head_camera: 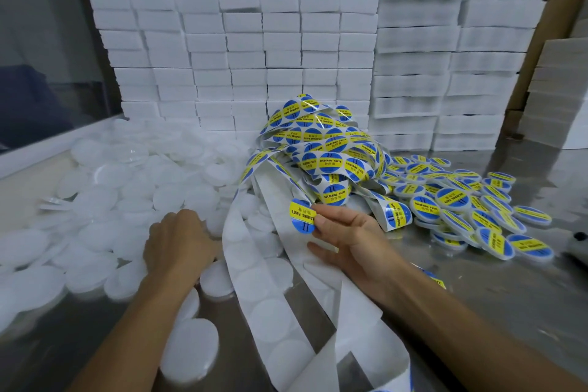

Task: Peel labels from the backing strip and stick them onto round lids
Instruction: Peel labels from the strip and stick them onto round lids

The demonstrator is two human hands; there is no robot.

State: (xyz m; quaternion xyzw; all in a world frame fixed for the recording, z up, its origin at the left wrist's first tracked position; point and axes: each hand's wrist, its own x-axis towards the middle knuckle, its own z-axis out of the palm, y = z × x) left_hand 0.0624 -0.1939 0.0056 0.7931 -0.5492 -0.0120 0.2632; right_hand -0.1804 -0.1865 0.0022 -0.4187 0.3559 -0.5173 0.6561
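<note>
Right hand point(345, 234): pinches one peeled label point(302, 216), mid-table.
Left hand point(178, 240): fingers curled on a blank lid in the pile point(133, 188), left side; grip unclear.
Done: labelled lids point(461, 210) heaped right.
Left: many blanks; strip point(321, 149) still loaded.

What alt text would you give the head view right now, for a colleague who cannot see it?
The right hand pinches a peeled blue-and-yellow label above the empty backing strip, while the left hand reaches into a pile of plain white lids. Labelled lids lie heaped at right.
</note>
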